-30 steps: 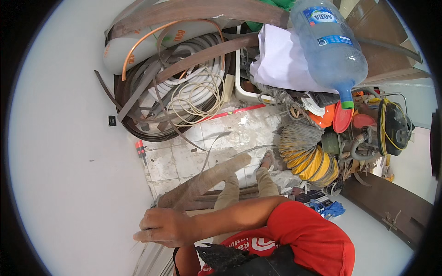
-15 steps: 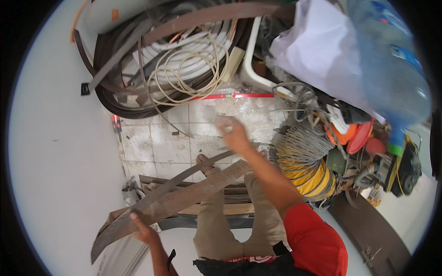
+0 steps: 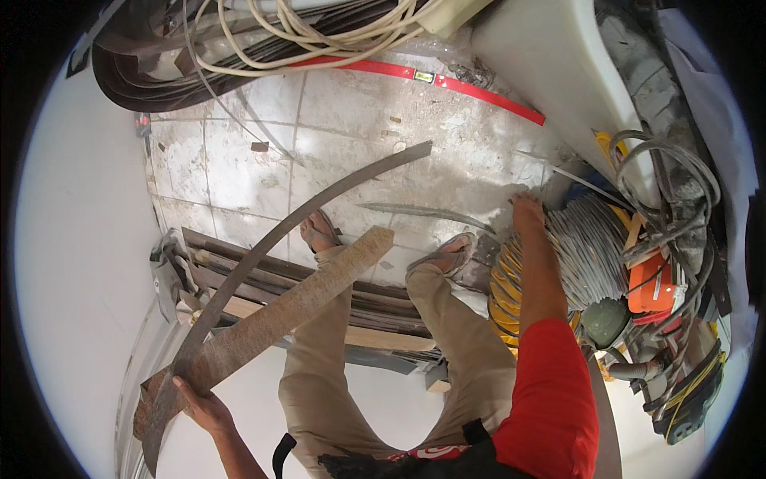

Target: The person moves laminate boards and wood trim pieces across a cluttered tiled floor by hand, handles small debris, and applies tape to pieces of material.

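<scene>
My left hand (image 3: 206,409) is closed on the lower end of a wide, worn brown strip (image 3: 295,307) and a narrower, curved dark strip (image 3: 263,247). The two cross near my fingers and fan apart toward the floor. Stretched out at the right, my right hand (image 3: 527,212) reaches low beside the grey and yellow flexible duct (image 3: 586,251). Its fingers are small and partly hidden, so whether it grips anything does not show. A thin, jagged grey-green strip (image 3: 427,211) lies on the tiles between my feet and that hand.
A red spirit level (image 3: 491,100) lies across the dusty tiled floor (image 3: 247,172). Beyond it sit coiled beige cable (image 3: 319,36) and dark coiled strips (image 3: 128,80). Stacked planks (image 3: 375,307) lie behind my feet. A white tub (image 3: 550,56) and an orange tool (image 3: 650,283) crowd the right.
My right hand has moved right and down to beside the duct. My left hand keeps the strips, which now spread wider apart. The view has shifted toward the floor.
</scene>
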### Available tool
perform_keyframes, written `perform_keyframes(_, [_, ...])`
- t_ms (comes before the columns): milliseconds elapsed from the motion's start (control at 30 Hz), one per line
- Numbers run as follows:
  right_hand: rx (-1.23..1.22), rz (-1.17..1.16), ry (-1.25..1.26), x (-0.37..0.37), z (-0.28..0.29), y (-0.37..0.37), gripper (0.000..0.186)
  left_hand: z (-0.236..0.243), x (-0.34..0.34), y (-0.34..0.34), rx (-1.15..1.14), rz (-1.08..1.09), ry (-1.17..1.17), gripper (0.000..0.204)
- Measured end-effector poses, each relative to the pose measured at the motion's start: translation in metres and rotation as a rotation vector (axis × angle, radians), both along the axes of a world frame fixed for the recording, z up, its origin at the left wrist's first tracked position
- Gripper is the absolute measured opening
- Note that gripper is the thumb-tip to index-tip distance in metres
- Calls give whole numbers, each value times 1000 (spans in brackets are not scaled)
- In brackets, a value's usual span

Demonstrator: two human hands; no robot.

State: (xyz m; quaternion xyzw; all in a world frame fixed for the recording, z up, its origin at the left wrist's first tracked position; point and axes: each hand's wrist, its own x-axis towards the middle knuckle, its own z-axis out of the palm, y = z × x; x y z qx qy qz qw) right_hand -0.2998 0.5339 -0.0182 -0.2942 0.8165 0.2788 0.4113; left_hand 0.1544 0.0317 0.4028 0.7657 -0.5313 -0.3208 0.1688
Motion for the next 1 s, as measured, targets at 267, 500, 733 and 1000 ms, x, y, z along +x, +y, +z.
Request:
perform_keyframes(267, [64,-363,-136,-11,35,-23,23,29,20,4,3,-162,-129,71])
perform_keyframes(500, [-568,159,-95,-35,86,-27,20,37,-41,3,84,36,64,71])
perform_keyframes(733, [-1139,-71,-218,-29,318,-269,13,105,-65,-10,-47,-79,136,72])
perform_keyframes(1000, [-1591,-419,-558,-27,607,-293,9,216,-116,-66,49,-547,399,50])
